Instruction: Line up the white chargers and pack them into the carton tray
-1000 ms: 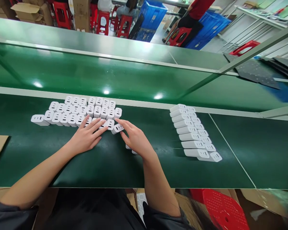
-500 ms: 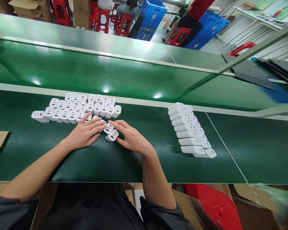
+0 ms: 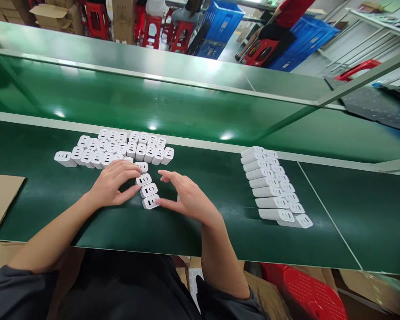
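Observation:
A short column of white charger blocks (image 3: 149,190), with port slots on their top faces, stands on the green worktop between my hands. My left hand (image 3: 116,183) lies along the column's left side, its fingertips and thumb at the blocks, partly hiding the front of a larger group of white chargers (image 3: 97,158). On the right, my right hand (image 3: 190,198) is open, fingers and thumb spread. Its thumb tip is at the lowest charger (image 3: 150,202) of the column, while its fingers are apart from the blocks.
Two rows of white chargers (image 3: 266,192) stand to the right. Brown cardboard (image 3: 3,195) lies at the worktop's left. A raised green shelf (image 3: 133,91) with a metal edge runs behind. Red stools, blue crates (image 3: 223,20) and people are beyond. Below right is a red stool (image 3: 303,289).
The chargers between my hands now form a straighter slanting column. My right hand has opened wider and its fingers have come off the blocks; my left fingers have drawn in. The view has shifted slightly.

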### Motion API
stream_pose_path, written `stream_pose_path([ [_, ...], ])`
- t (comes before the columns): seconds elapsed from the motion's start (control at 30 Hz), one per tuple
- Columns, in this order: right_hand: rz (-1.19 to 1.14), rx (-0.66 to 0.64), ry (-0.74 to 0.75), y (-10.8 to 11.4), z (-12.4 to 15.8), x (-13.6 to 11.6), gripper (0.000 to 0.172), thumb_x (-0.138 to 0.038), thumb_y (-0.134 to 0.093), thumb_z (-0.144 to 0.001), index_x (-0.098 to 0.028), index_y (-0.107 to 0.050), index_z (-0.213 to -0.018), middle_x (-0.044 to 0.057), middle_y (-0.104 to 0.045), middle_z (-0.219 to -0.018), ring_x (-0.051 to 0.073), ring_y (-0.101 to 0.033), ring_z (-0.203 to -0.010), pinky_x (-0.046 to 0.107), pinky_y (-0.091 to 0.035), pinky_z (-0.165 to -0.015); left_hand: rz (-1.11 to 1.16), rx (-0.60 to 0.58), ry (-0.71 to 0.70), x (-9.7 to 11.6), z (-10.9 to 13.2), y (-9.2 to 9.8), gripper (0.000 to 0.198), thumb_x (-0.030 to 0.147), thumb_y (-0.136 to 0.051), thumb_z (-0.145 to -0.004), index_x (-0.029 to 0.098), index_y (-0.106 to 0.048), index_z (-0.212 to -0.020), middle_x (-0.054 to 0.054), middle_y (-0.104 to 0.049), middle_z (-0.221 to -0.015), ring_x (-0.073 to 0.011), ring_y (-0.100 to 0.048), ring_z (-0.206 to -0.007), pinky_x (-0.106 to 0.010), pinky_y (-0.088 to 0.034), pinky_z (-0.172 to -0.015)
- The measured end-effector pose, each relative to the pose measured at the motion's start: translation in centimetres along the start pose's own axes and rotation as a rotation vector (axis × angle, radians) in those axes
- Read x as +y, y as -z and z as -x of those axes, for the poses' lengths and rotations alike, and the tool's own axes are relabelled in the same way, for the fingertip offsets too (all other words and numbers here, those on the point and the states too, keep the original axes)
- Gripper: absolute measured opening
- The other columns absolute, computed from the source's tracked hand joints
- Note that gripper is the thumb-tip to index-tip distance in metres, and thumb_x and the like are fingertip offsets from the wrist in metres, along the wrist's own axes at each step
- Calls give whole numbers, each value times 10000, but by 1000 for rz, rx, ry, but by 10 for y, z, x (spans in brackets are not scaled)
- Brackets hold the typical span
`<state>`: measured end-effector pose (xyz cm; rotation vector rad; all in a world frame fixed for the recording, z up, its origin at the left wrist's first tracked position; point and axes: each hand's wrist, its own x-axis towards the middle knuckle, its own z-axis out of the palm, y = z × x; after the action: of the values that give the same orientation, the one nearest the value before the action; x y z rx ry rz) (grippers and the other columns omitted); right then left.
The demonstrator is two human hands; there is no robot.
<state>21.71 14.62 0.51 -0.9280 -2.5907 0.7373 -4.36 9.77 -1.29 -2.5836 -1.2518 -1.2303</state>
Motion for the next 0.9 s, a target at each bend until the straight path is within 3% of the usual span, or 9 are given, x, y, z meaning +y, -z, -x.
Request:
stream_pose_path([
  [0.1, -3, 146, -30, -1, -6, -1, 349, -373, -450, -1031, -221, -520, -1337, 100, -653, -1247, 230, -632, -1154, 409, -523, -992, -101, -80, -127, 15, 3, -7, 447, 580, -670, -850, 202, -616, -1082, -87, -735, -1082, -250, -678, -1043, -405, -529, -922],
  [0.2, 40, 146, 30, -8, -23, -5, 329, -268, -384, -1037, -219, -568, -1305, 96, -613, -1350, 220, -582, -1250, 404, -486, -1076, -192, -228, -174, 30, 8, -21, 619, 731, -560, -847, 178, -644, -1112, -134, -704, -1175, -297, -650, -1107, -456, -489, -982],
  [0.33, 85, 0, 137, -17, -49, -6, 397, -186, -338, -1014, -184, -582, -1327, 114, -528, -1478, 238, -501, -1359, 449, -437, -1143, -267, -274, -136, 35, 13, -32, 395, 497, -573, -938, 166, -652, -1138, -137, -685, -1209, -286, -630, -1149, -445, -461, -1024],
  [0.5, -4, -74, 171, -16, -54, 1, 378, -209, -364, -1004, -198, -619, -1283, 116, -543, -1452, 240, -532, -1332, 454, -461, -1125, -224, -354, -114, 35, 11, -24, 238, 294, -543, -955, 175, -633, -1140, -81, -706, -1162, -256, -611, -1186, -423, -418, -1087],
  [0.6, -24, -59, 136, -14, -42, 0, 339, -233, -404, -993, -202, -640, -1236, 127, -571, -1360, 235, -606, -1218, 436, -510, -1060, -166, -452, -131, 41, 13, -10, 240, 228, -521, -949, 185, -610, -1167, -61, -694, -1215, -233, -601, -1201, -401, -420, -1079],
  [0.73, -22, -49, 94, -18, -22, -11, 301, -286, -457, -991, -217, -645, -1215, 131, -564, -1294, 247, -614, -1176, 435, -531, -1016, -28, -500, -107, 47, 27, 12, 314, 127, -494, -910, 205, -594, -1196, -45, -660, -1311, -228, -540, -1309, -396, -399, -1109],
  [0.9, -54, 7, 23, -31, 6, -30, 293, -315, -495, -990, -226, -615, -1242, 133, -541, -1270, 246, -591, -1177, 442, -527, -1020, 178, -506, 48, 44, 51, 31, 491, -16, -414, -797, 225, -600, -1182, -18, -678, -1295, -186, -495, -1368, -412, -356, -1195],
])
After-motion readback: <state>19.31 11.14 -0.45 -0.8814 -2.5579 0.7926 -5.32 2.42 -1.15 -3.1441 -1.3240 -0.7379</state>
